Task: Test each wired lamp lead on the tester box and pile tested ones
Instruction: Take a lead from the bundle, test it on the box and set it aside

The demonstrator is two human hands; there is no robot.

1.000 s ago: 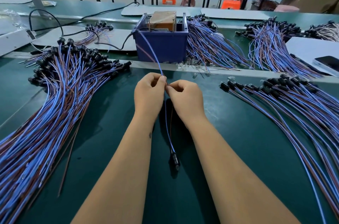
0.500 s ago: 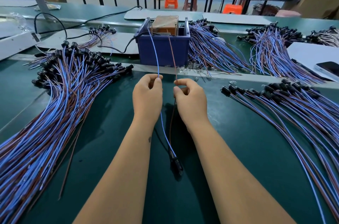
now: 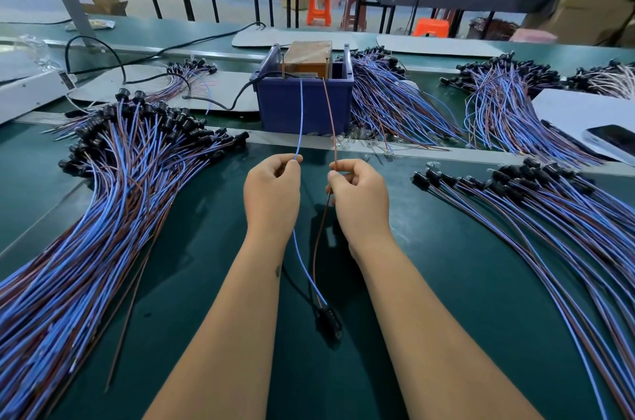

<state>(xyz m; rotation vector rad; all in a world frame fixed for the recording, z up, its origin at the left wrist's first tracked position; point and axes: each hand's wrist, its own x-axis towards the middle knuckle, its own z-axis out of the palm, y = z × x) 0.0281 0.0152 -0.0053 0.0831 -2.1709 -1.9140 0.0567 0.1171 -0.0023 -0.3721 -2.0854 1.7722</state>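
Hands [image 3: 316,192] now farther apart, blue wire [image 3: 301,117] left, brown wire [image 3: 330,110] right.

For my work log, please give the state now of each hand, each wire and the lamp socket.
left hand: pinches blue wire
right hand: pinches brown wire
blue wire: tip up at tester box
brown wire: tip up at tester box
lamp socket: lying on table

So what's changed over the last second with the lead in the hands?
The hands moved apart: left hand pinches the blue wire, right hand the brown wire, both ends now reaching the tester box. The socket stays low between the forearms; piles unchanged.
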